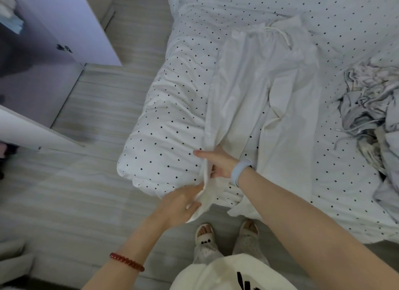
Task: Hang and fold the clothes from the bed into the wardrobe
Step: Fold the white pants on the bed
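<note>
I stand on a pale plank floor (90, 108) at the corner of the bed (164, 142), its cover white with dark dots. The wardrobe (32, 58) stands open to my left, folded cloth on a shelf. One pair of white trousers (244, 91) lies flat on the bed; a grey heap of clothes (367, 99) sits right. My left hand (181, 205) pinches a trouser hem; my right hand (218, 162) grips the same leg.
</note>
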`<state>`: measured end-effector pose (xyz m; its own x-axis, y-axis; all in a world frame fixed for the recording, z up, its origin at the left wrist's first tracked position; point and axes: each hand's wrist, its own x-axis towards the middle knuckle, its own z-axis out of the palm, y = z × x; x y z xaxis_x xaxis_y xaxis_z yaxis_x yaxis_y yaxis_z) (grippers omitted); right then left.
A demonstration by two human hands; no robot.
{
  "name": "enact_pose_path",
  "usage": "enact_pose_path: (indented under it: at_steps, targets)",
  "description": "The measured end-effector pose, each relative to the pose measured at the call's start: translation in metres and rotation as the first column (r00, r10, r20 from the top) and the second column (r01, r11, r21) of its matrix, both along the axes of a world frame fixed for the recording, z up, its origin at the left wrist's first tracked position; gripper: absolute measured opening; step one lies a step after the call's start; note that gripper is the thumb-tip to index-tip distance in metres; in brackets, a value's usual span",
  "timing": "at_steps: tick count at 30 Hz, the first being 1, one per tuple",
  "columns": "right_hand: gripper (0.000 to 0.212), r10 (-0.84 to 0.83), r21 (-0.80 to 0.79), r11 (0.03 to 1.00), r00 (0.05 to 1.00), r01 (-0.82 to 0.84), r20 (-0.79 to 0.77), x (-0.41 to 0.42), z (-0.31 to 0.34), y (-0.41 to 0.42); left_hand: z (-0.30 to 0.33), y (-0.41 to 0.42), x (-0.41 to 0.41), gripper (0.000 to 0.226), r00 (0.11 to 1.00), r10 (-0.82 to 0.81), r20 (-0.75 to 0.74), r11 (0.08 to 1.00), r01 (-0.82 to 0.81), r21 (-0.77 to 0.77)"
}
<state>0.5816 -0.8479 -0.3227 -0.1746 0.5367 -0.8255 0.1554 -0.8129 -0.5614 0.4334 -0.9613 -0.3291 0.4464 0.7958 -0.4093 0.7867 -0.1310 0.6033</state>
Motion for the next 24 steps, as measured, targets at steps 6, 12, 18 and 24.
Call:
enact_pose_path:
  at_steps: [6,12,18,24]
  targets:
    - [0.040,-0.054,0.241,0.970,0.986,0.015,0.156,0.005,-0.001,-0.001,-0.001,-0.019,0.004,0.066,0.999,0.033,0.027,0.860,-0.015,-0.510]
    - [0.018,0.013,0.306,0.946,0.954,-0.109,0.300,0.059,0.000,-0.055,-0.007,0.023,0.014,0.028,0.909,0.415,-0.048,0.834,-0.401,-0.379]
    - [0.027,0.127,0.344,0.914,0.957,-0.214,0.261,0.081,-0.004,-0.083,0.032,0.111,0.082,0.026,0.584,0.772,0.251,0.604,-0.550,-0.578]
    - [0.018,0.047,0.414,0.902,0.980,-0.125,0.193,0.126,0.007,-0.095,0.026,0.155,0.153,0.017,0.421,0.884,0.205,0.456,-0.674,-0.582]
